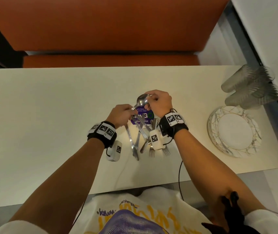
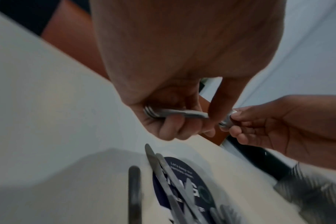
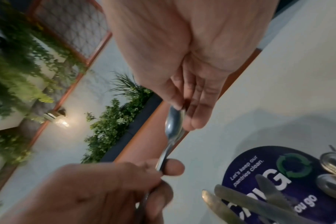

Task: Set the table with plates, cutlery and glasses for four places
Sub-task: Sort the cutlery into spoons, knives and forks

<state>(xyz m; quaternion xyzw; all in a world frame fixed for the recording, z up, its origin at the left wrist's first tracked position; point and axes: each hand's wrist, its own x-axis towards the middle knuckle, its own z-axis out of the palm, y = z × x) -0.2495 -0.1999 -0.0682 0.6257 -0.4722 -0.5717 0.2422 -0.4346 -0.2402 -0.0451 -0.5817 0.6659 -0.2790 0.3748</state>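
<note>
While in two hands (image 1: 120, 115) (image 1: 160, 102), stacked spoons (image 1: 141, 100)

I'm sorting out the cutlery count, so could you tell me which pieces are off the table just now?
Only the spoons: both hands hold them up, left hand gripping the handles, right hand pinching the bowls. The knives and forks lie on the table.
</note>
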